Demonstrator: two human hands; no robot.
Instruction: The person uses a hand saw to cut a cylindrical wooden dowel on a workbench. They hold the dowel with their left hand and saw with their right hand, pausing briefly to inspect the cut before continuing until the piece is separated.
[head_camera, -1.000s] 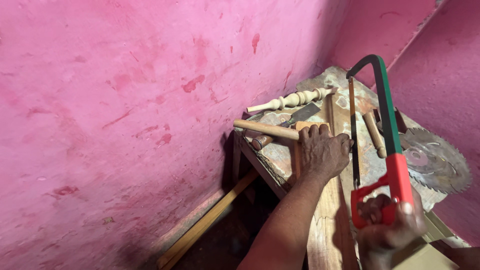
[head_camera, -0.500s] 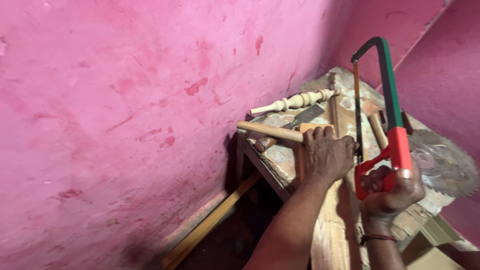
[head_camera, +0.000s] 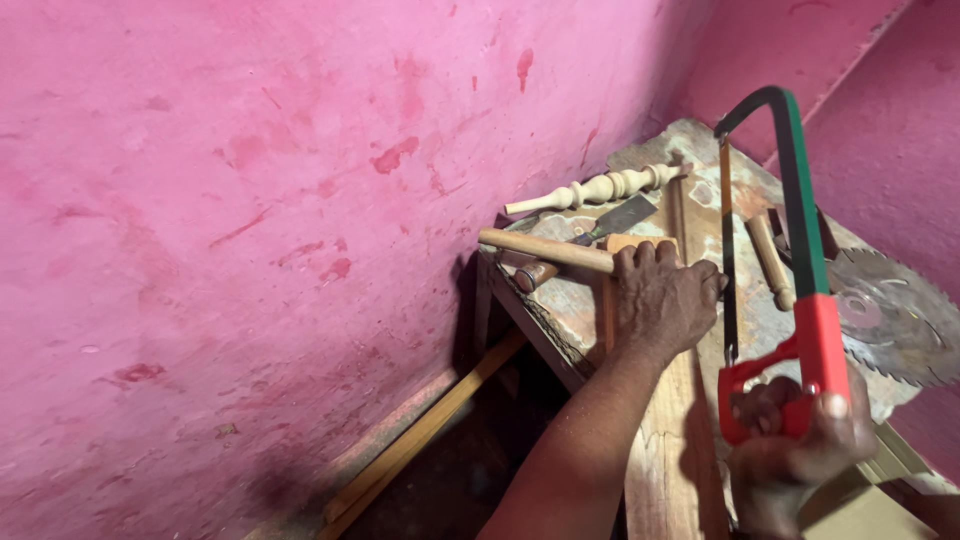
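The right hand (head_camera: 790, 440) is wrapped tight round the red grip of a hacksaw (head_camera: 800, 270), its thin blade standing just right of the left hand (head_camera: 665, 300). That left hand lies palm down, fingers curled over a round dowel (head_camera: 545, 250) and pressing it against the table (head_camera: 720, 190); the dowel juts past the table's left edge toward the pink wall (head_camera: 250, 200).

Risks, as I judge them: the blade runs very close to the left hand's knuckles, so a skip off smooth round wood could catch them. The dowel could roll under a one-hand hold, having no flat face. The toothed saw disc (head_camera: 890, 315), right of the hacksaw, lies near the right wrist.

The table is worn, paint-flecked and rough. Beyond the left hand lie a pale turned spindle (head_camera: 590, 190) with beaded rings, and a flat steel chisel (head_camera: 620, 218). The hacksaw frame is green and black
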